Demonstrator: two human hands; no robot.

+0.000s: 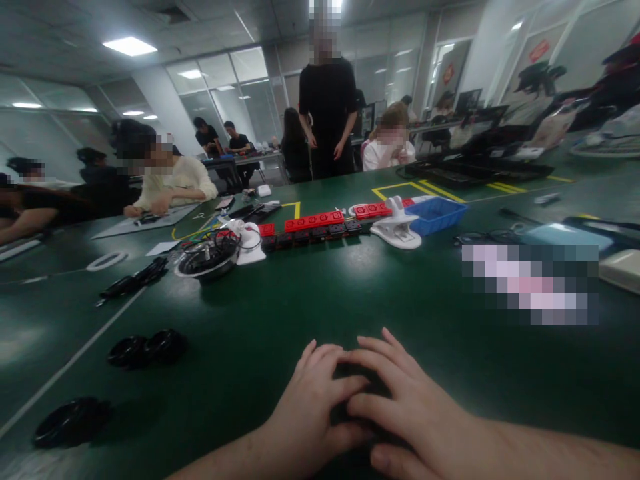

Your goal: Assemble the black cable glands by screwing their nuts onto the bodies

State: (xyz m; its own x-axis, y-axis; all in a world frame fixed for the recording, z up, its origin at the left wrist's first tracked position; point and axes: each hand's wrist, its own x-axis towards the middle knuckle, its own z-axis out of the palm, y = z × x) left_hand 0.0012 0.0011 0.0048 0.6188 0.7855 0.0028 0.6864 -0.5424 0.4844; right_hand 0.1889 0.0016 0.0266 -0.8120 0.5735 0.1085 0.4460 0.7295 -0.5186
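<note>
A person is leaning over a dark green table [350, 293] in a busy workroom; the left hand [310, 400] and the right hand [405, 407] are lying side by side at the near edge, the fingertips overlapping. The fingers of both hands are stretching out flat and uncurled, gripping nothing that shows. A dark patch [350, 375] is peeking through the gaps beneath them, directly under the palms; it cannot be told whether it is an object or only shadow.

Judging from this, the step in hand seems to be covering or pressing down on whatever is lying under the palms; a following move would call for lifting or parting the fingers gently so that nothing slides away.

Counting what is lying around:
- three black round parts, two touching each other [147, 348] and one apart near the left edge [70, 421];
- one bowl of tangled cables [207, 261];
- one white ring [107, 260];
- one row of red socket strips [314, 221], at least two;
- one white clamp [397, 231];
- one blue tray [436, 215], just beside the white clamp.

Several other people are sitting or standing at the far side, well apart from the hands.
</note>
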